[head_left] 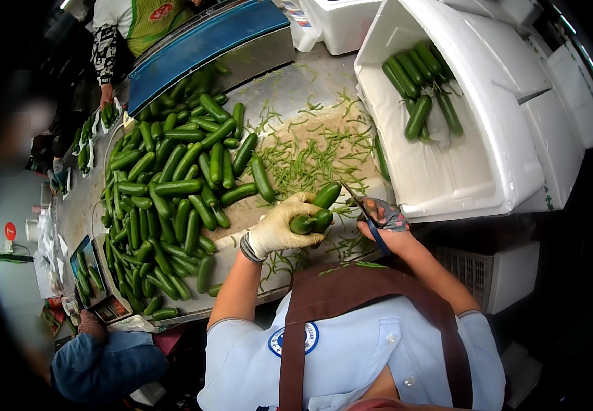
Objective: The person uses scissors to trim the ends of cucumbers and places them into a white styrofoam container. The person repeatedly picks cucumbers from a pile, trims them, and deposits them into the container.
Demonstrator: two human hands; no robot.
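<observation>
Dozens of green cucumbers heaped over the left part of the table, near edge to far; many overlapping. Left of heap, outermost: blue sleeve of another person, off the near-left corner. Patterned sleeve of a further person by the far-left part, bare hand at small cucumber bundles. Blue-topped panel across the far edge, behind the heap.

Mid-table: loose scatter of thin green trimmings. Left hand, pale glove, over the near edge; fingers clamped round the held cucumbers, at least two, tips pointing right; exact count hidden by the glove. Just right, right hand, grey glove, fingers closed on blue-handled scissors; blades beside the upper cucumber's tip, contact cannot be told.

Right edge: open white foam box, several boxed cucumbers grouped toward its far end.
</observation>
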